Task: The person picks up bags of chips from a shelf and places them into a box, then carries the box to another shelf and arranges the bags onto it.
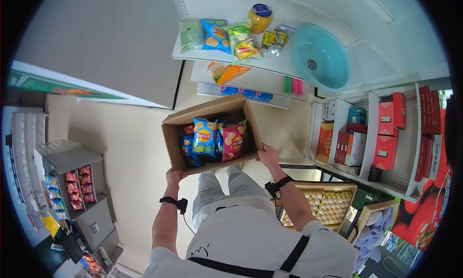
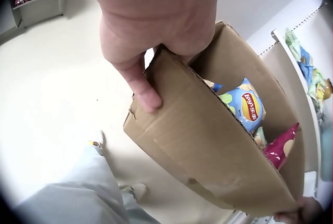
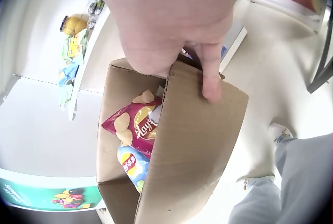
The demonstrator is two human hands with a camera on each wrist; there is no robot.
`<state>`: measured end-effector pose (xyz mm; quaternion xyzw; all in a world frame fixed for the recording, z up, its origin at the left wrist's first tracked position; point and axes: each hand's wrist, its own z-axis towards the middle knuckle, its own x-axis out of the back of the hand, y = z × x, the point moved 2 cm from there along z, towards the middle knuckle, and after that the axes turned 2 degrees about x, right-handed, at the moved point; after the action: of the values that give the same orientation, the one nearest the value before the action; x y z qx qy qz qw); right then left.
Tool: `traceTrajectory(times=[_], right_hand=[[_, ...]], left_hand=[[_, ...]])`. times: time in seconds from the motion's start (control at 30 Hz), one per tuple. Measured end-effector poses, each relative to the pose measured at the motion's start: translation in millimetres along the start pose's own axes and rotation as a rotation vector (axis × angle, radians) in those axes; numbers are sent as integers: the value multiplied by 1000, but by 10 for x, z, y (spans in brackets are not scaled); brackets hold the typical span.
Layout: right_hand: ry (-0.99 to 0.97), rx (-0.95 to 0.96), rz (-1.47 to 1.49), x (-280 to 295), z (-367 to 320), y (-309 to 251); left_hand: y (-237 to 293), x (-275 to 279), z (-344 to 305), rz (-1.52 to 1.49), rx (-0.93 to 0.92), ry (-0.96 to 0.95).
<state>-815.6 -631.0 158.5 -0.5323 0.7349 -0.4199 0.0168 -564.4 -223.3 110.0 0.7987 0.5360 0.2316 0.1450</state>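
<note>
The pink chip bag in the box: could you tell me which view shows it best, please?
Right wrist view: the pink chip bag is large, logo visible. Head view shows it small; left wrist view, only a corner.

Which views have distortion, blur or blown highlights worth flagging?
Head view: heavy fisheye, black vignette, shelves bowed; cardboard box sharp and evenly lit. Left wrist view: left hand close to the lens and soft; floor nearly washed out. Right wrist view: right hand fills the top, soft; red chip bag still legible.
</note>
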Motion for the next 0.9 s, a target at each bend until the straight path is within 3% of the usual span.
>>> traceTrajectory(times=[0.23, 0.43, 0.63, 0.77, 0.9], right_hand=[[-51, -95, 83, -405, 285, 155], [-84, -153, 71, -1272, 792, 546], [-125, -93, -108, -2353, 1571, 1076], [-141, -173, -69, -3000, 1903, 1233], [-227, -60, -239, -3515, 2347, 1496]], left_hand=[[-247, 149, 322, 24, 40, 12], [-684, 461, 1217, 6, 141, -7], [-1492, 804, 2301, -82, 192, 30], [-2137, 1096, 2912, -230, 246, 110], [-2455, 1209, 3239, -271, 260, 162]])
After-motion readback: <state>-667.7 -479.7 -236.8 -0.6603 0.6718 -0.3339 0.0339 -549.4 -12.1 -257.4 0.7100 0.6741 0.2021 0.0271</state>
